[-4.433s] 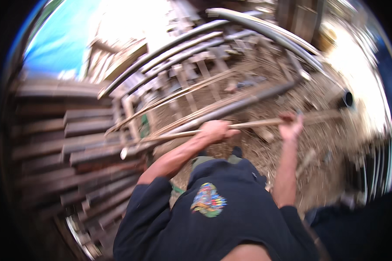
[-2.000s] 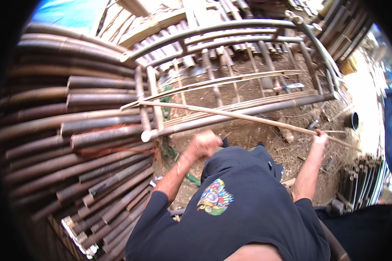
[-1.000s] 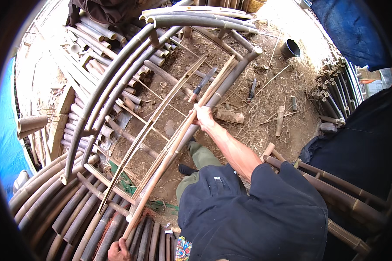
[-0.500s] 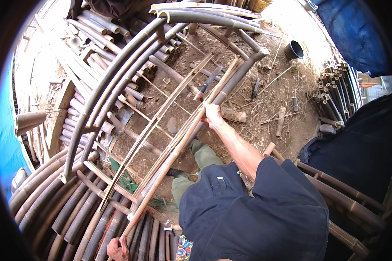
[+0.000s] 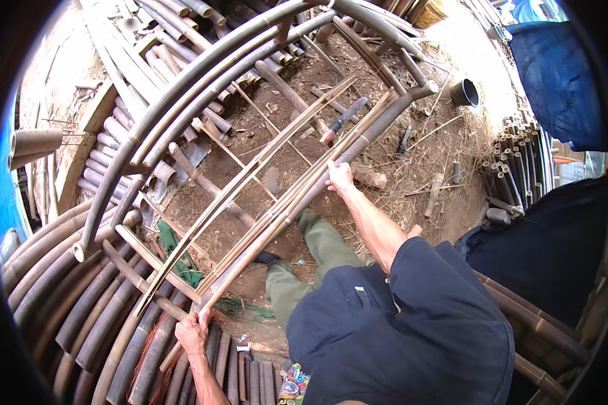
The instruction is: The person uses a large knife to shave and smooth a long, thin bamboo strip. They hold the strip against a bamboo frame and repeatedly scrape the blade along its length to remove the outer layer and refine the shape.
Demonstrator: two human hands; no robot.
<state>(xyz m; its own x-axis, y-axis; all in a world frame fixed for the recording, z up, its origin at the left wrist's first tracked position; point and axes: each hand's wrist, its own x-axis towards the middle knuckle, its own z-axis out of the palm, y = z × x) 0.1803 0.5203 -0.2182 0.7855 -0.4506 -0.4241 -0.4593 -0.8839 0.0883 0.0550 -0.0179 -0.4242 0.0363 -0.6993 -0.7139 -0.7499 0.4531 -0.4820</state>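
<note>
A bundle of long split bamboo strips (image 5: 277, 214) lies slanting along the near pole (image 5: 373, 129) of a dark bamboo frame. At its lower left end my left hand (image 5: 193, 332) is closed around the strips, with some ends sticking out below the fist. My right hand (image 5: 340, 178) is closed on the strips further up, beside the pole; its fingertips are partly hidden. More loose strips (image 5: 246, 171) cross the open middle of the frame. A machete (image 5: 348, 120) with a wooden handle lies beyond the bundle near my right hand.
Curved dark poles (image 5: 203, 96) form the frame's far side. Bamboo lengths are stacked at lower left (image 5: 118, 307) and far left (image 5: 161, 57). On the dirt are a second knife (image 5: 404, 140), a black bucket (image 5: 465, 93) and cut pieces (image 5: 436, 195). Upright tubes (image 5: 518, 169) stand right.
My left hand has moved up and right along the strips, toward the frame's corner. My right hand keeps its hold near the pole. The whole view has shifted slightly.
</note>
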